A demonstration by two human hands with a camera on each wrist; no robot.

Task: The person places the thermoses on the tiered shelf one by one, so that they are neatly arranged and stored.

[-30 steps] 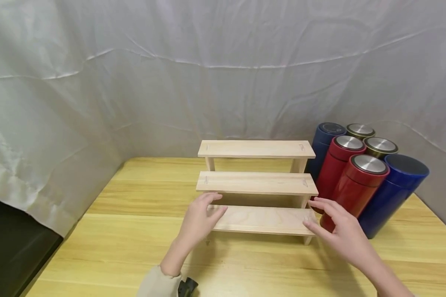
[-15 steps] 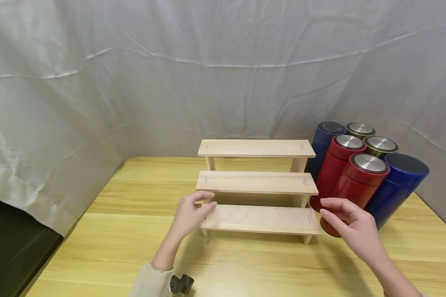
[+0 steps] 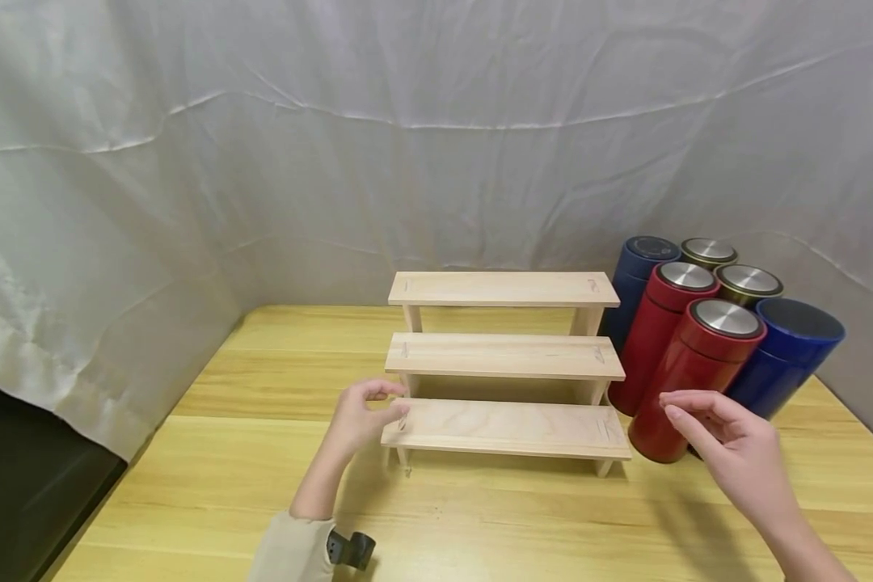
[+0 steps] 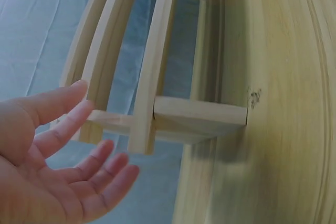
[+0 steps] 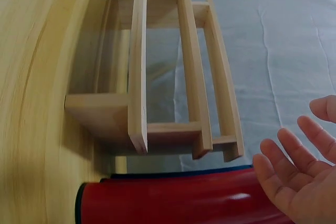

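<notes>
A three-tier wooden step shelf [image 3: 505, 427] of pale wood stands in the middle of the table, its steps rising toward the back. My left hand [image 3: 362, 416] hovers by the left end of the lowest step, fingers loosely bent and nothing in them; the left wrist view shows its fingers [image 4: 113, 192] apart from the boards. To the shelf's right, my right hand [image 3: 735, 444] is raised in front of the nearest red thermos [image 3: 687, 388], thumb and fingertips close together. In the right wrist view the right hand [image 5: 304, 171] has its fingers spread above the red thermos, holding nothing.
Beside the shelf's right end several thermoses stand grouped: another red thermos [image 3: 643, 339], a dark blue one [image 3: 626, 283], a bright blue one [image 3: 778, 364] and olive-green ones behind. Grey-white cloth [image 3: 436, 162] hangs behind the table [image 3: 262, 453]. A black surface [image 3: 29, 477] lies at left.
Both hands have moved outward from the lowest step, the left hand to the left and the right hand to the right. The shelf and thermoses stay in place.
</notes>
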